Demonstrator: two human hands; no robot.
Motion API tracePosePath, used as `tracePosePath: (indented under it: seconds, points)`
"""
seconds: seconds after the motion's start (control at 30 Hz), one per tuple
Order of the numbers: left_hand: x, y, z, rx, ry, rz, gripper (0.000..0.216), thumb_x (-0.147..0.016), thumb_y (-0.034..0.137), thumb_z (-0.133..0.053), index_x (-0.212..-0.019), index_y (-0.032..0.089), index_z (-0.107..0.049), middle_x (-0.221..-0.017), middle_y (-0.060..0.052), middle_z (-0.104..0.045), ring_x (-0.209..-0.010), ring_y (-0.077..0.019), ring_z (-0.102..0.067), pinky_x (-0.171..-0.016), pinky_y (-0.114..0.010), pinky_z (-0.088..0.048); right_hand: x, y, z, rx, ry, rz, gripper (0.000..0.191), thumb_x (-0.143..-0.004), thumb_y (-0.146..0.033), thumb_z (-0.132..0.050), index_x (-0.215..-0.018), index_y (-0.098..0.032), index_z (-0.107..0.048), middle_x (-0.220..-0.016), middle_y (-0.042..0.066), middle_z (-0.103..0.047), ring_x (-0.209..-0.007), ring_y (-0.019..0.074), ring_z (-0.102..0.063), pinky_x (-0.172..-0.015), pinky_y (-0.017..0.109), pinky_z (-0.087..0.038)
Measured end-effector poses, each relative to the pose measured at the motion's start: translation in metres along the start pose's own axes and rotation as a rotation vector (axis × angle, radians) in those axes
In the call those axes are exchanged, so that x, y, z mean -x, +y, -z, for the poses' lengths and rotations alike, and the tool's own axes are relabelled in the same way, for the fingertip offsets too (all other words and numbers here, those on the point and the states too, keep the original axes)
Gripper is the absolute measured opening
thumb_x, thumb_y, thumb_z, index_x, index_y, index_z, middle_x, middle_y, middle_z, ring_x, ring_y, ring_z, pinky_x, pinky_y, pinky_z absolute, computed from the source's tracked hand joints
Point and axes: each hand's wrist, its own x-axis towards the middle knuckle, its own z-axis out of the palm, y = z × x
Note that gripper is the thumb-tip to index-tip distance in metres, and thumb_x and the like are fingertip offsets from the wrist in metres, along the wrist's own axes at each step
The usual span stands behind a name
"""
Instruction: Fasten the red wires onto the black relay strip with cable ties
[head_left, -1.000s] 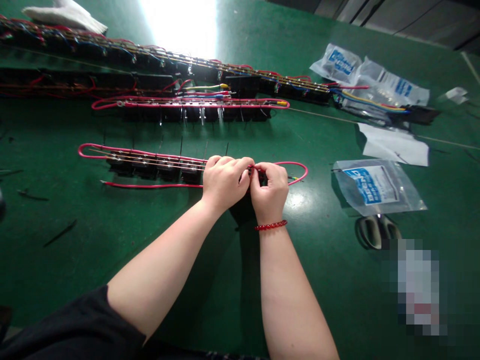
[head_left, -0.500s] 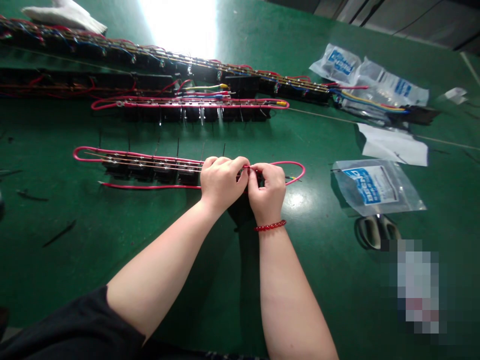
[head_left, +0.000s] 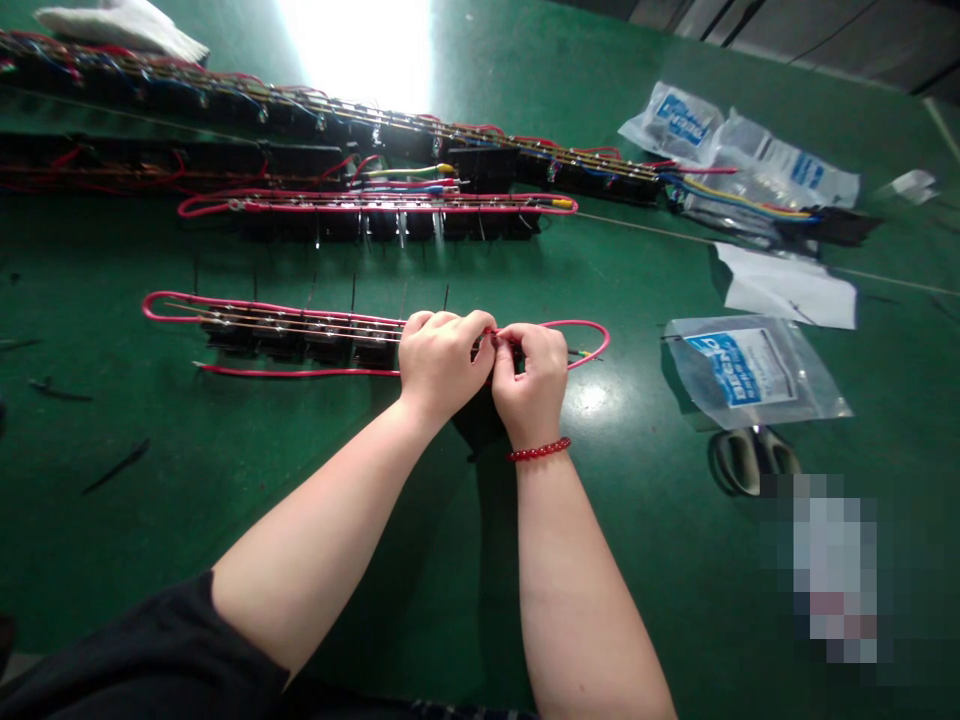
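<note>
A row of black switch blocks (head_left: 300, 335) lies on the green table (head_left: 225, 470), with a red wire (head_left: 577, 330) looped along both sides of it. My left hand (head_left: 439, 365) is closed over the right end of this row. Right beside it, my right hand (head_left: 529, 380), with a red bead bracelet on the wrist, pinches the red wire where the two hands meet. The blocks under my fingers are hidden.
Longer wired rows of black blocks (head_left: 375, 215) lie further back. Clear plastic bags (head_left: 750, 370) with blue labels, a white paper (head_left: 787, 290) and scissors (head_left: 750, 460) are at the right. A white cloth (head_left: 120, 25) lies top left. Black cable ties (head_left: 116, 465) are scattered at the left.
The wired row and both hands have shifted a little to the left. The grip looks the same.
</note>
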Motion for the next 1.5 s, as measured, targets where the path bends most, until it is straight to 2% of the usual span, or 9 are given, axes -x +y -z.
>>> tracePosePath:
  seconds: [0.6,0.87,1.5]
  points:
    - [-0.0006,0.0004,0.0017,0.002,-0.012,-0.008,0.014,-0.090,0.026,-0.054,-0.091,0.028,-0.068,-0.089,0.002,-0.076,-0.087,-0.0194,-0.068,-0.088,-0.037,-0.039,0.0006,0.0001,-0.0005,-0.012,0.007,-0.002,0.008,-0.090,-0.018,-0.051,-0.087,-0.023,-0.056,-0.088,0.004,-0.065,-0.086,0.0219,-0.056,-0.080,0.039,-0.045]
    - [-0.0008,0.0002,0.0014,0.027,-0.015,-0.001,0.014,-0.090,0.025,-0.055,-0.092,0.028,-0.069,-0.100,0.003,-0.076,-0.091,-0.0184,-0.068,-0.089,-0.037,-0.039,0.0002,-0.0001,0.0000,-0.019,-0.003,-0.011,0.009,-0.090,-0.016,-0.049,-0.087,-0.024,-0.055,-0.088,0.005,-0.064,-0.086,0.0219,-0.055,-0.080,0.039,-0.044]
    - [-0.0018,0.0015,0.0033,0.040,-0.051,0.048,0.013,-0.091,0.024,-0.055,-0.094,0.029,-0.067,-0.096,0.002,-0.076,-0.093,-0.0192,-0.068,-0.092,-0.036,-0.039,-0.0001,-0.0016,0.0011,-0.015,-0.012,0.002,0.009,-0.090,-0.017,-0.049,-0.085,-0.024,-0.053,-0.087,0.004,-0.064,-0.086,0.0216,-0.055,-0.079,0.038,-0.043]
